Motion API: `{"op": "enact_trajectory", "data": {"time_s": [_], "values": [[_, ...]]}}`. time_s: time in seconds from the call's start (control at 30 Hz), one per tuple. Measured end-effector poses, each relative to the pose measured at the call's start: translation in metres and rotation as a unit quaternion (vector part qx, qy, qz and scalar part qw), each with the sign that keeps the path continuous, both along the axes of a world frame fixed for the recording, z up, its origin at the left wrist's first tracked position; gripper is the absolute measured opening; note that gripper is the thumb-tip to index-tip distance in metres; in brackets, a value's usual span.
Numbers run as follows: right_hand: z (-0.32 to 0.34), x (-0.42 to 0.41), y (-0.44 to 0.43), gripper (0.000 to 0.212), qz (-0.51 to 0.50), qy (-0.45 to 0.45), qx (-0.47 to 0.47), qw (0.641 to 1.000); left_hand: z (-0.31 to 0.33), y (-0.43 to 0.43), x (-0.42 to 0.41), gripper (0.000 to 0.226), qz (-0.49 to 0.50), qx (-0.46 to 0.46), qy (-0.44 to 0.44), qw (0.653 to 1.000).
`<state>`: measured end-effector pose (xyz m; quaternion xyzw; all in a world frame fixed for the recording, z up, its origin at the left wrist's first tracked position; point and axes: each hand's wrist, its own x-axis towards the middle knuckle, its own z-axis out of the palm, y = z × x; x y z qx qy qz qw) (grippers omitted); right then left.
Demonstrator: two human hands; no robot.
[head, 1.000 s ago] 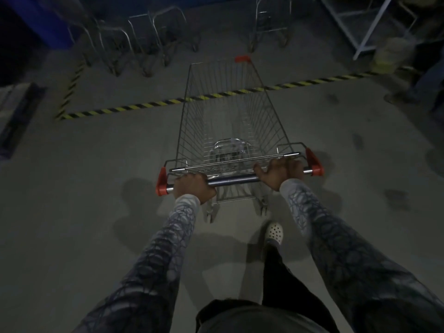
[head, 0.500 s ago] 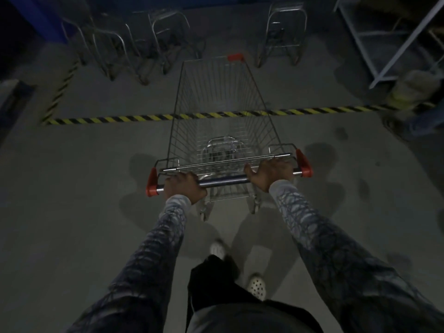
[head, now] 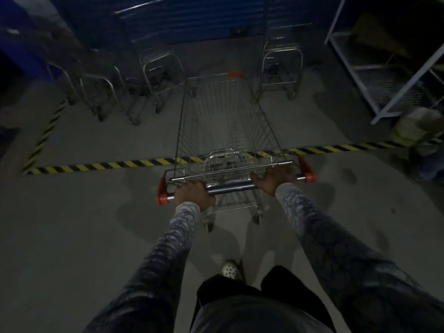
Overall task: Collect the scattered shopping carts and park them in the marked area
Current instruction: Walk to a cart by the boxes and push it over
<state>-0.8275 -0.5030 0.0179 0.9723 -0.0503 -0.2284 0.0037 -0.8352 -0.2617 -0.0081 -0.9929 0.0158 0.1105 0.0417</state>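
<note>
A wire shopping cart (head: pixel 225 131) stands in the middle of the concrete floor (head: pixel 72 224), its nose pointing toward the far edge of the floor. It straddles the yellow-and-black floor tape (head: pixel 108 165) that runs across the floor from left to right. The front of the basket lies past the line, inside the marked area, while the handle bar (head: pixel 231 187) and the rear wheels (head: pixel 210 224) are on the near side.

The left hand (head: pixel 193 194) is wrapped around the bar close to its left red end cap (head: pixel 161 194). The right hand (head: pixel 274 177) grips the bar near the right red end cap (head: pixel 306 169), fingers curled over the top. Both arms wear patterned sleeves.

A second strip of tape (head: pixel 48 131) runs along the left side of the marked area. Beyond the line, a row of parked carts (head: pixel 96 92) stands toward the far left corner, with another parked cart (head: pixel 161 75) just left of the pushed cart's nose. One more cart (head: pixel 282 66) stands to its right. All are apart from the pushed cart.

A blue wall (head: pixel 192 20) closes the far edge. A white metal rack (head: pixel 384 75) stands at the far right corner. A white perforated shoe (head: pixel 230 271) shows on the floor below the handle.
</note>
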Motion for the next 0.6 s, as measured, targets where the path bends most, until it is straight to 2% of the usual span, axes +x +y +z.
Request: {"op": "enact_trajectory", "data": {"time_s": [0.3, 0.6], "values": [[-0.011, 0.189, -0.011, 0.096, -0.011, -0.006, -0.006, 1.0, -0.006, -0.009, 0.194, 0.043, -0.007, -0.001, -0.011, 1.0], [-0.012, 0.402, -0.039, 0.092, 0.005, 0.003, 0.008, 1.0, 0.0, -0.037, 0.396, 0.039, 0.009, 0.017, -0.028, 0.999]]}}
